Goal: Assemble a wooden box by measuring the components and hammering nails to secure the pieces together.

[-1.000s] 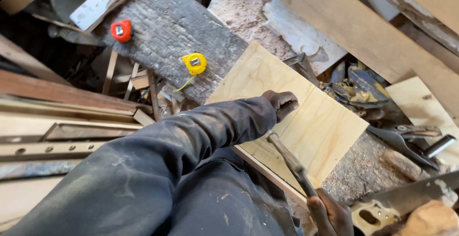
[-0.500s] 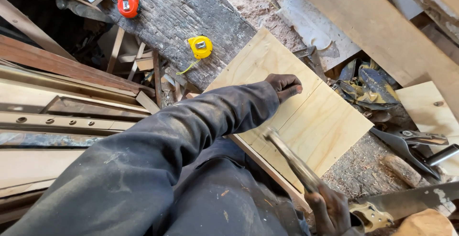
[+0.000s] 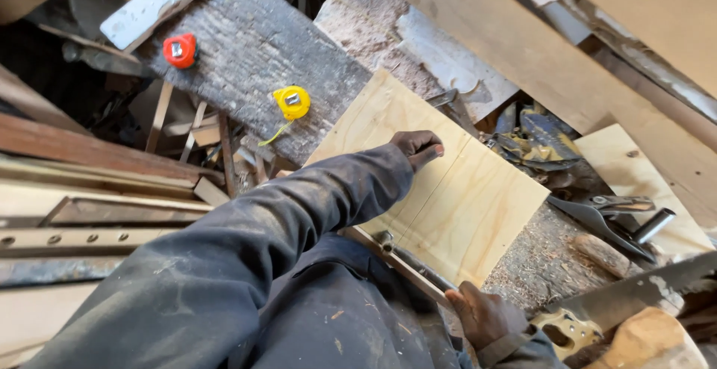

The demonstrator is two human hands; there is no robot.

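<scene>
Partly, left hand (image 3: 418, 147) on plywood (image 3: 455, 190), hammer (image 3: 407, 261) half-hidden

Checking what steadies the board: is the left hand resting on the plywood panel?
Yes, the left hand lies flat on the plywood panel, beside a line across its face.

One head-worn camera looks steeply down, close over the plywood board (image 3: 448, 197).

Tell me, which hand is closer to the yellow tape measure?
The left hand. It rests on the plywood sheet, to the right of the yellow tape measure. The right hand grips a hammer at the sheet's near edge, farther off.
</scene>
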